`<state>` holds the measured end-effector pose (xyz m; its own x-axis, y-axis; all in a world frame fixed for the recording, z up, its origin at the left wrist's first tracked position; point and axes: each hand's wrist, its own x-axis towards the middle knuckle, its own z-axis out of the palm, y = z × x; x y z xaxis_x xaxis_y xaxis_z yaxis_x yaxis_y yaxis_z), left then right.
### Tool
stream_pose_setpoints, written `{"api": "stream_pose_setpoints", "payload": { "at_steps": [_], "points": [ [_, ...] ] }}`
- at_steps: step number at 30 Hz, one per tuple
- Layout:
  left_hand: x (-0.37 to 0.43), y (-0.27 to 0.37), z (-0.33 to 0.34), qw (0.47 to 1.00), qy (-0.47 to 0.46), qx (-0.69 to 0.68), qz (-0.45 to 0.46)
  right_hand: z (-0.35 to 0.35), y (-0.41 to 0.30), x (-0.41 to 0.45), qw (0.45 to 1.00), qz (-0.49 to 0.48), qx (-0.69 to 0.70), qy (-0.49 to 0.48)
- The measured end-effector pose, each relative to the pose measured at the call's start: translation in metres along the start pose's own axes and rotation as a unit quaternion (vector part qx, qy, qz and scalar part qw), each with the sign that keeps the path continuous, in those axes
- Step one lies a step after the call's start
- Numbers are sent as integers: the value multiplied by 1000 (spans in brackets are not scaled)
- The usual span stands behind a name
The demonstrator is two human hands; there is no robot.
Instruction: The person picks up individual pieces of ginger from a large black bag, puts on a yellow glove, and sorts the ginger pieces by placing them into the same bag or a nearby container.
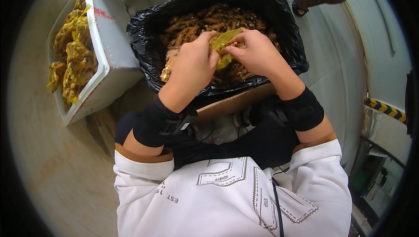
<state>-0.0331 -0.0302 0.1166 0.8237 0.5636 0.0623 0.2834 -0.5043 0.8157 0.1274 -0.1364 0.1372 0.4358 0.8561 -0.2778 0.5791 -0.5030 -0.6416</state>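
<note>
Between my hands is a yellow mesh net bag, spread above a box lined with a black plastic bag. My left hand grips the left side of the net. The fingers of my right hand pinch its right side, where a small brown piece shows near the fingertips. Brown ginger-like roots fill much of the lined box below both hands. Paler roots lie at the box's left, beside my left hand.
Left of the lined box, a white foam box holds several yellow net bags of roots. A cardboard edge shows at the near side. Another person's leg and sandaled foot are at the upper right. Yellow-black striped tape marks a ledge at right.
</note>
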Motion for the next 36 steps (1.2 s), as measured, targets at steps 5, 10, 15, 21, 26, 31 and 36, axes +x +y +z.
{"api": "stream_pose_setpoints", "payload": {
  "at_steps": [5,10,15,21,26,31,36],
  "points": [
    [-12,-1,23,989,98,-109,-3,11,3,-4,992,-39,116,-17],
    [-28,21,45,968,105,-226,-28,-25,-11,-27,994,-48,3,-100],
    [-54,32,73,956,147,-253,-21,-22,-10,-39,999,28,29,-18],
    [-48,38,74,922,172,-341,-60,-7,9,-39,996,29,71,48],
    [-43,35,61,923,185,-334,-59,-3,-1,-36,999,-52,-5,3],
    [-48,32,63,922,176,-342,-41,-8,-11,-33,997,-34,-69,-16],
    [-34,34,54,916,193,-342,-76,-19,-9,-30,995,-25,-82,-57]
  ]
}}
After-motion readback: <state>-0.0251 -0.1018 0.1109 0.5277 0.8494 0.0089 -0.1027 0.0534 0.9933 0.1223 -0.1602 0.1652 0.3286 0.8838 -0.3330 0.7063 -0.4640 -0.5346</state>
